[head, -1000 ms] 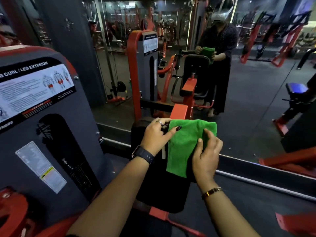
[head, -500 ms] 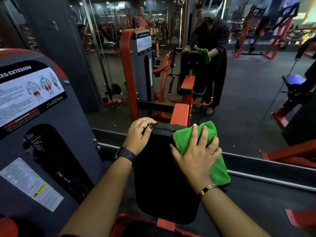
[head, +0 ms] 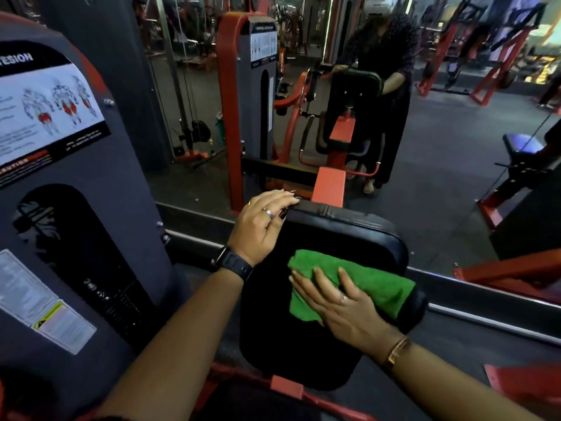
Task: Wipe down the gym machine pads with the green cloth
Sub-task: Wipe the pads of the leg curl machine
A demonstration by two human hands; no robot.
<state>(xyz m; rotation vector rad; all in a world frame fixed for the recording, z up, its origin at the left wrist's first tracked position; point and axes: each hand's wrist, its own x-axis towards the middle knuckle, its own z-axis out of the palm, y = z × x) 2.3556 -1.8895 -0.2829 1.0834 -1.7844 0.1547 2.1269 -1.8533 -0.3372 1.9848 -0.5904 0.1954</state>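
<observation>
Pressing on the green cloth [head: 373, 284], the right hand [head: 343, 308] lies flat with its fingers spread and straight; nothing is pinched, the palm alone pins the fabric. The cloth sits bunched and partly folded on the right half of the black back pad [head: 343, 235], about mid-height, and its far end wraps over the pad's right edge.

Handling, judged: the cloth looks like soft, light microfibre. It is limp, likely to ride up or roll under the palm, and grippy enough on vinyl to drag. Best held by broad palm pressure over its middle, or with a fold tucked under the fingertips. The pad looks like firm foam under smooth vinyl, fixed to the frame, so it should take pressure without shifting.

The left hand [head: 261, 226] rests on the pad's top left corner with its fingers laid loosely over the edge, gripping nothing, apparently bracing. A dark watch [head: 232, 264] is on that wrist and a bracelet [head: 397, 352] on the right.

A red frame post [head: 329, 185] rises behind the pad. The grey weight-stack housing [head: 100, 189] with an exercise placard [head: 48, 117] stands to the left. A wall mirror [head: 455, 177] ahead reflects the machine and the person.
</observation>
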